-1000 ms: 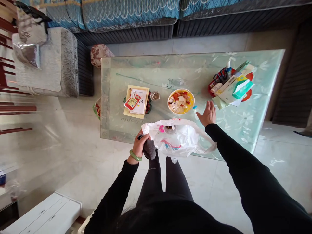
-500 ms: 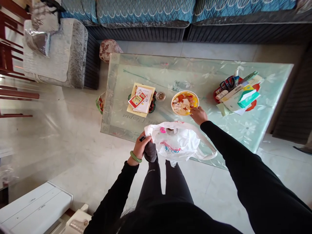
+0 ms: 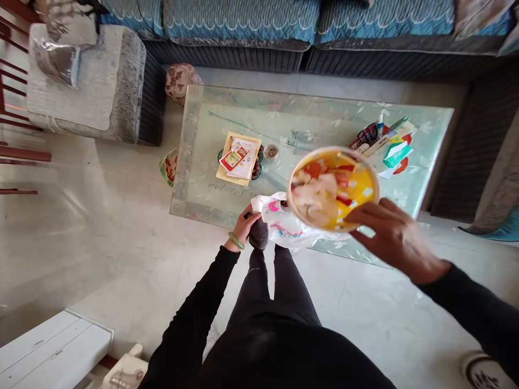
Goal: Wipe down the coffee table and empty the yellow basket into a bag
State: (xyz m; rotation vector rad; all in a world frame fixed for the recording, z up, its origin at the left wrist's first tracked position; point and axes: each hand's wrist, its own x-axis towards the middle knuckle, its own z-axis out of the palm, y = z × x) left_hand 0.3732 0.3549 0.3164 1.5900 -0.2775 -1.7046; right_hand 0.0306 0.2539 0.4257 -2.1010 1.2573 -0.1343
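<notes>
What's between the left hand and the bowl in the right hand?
In the head view, a white plastic bag lies between the left hand and the yellow bowl of food held in the right hand.

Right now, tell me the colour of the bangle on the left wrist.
The bangle is pale green; it shows best in the head view.

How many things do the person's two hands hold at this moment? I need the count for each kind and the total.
Yellow-lined bowl of food, right hand: 1
White plastic bag, left hand: 1
Grey cloth bundle, left hand: 1
Small black item, left hand: 1
Total: 4
</notes>
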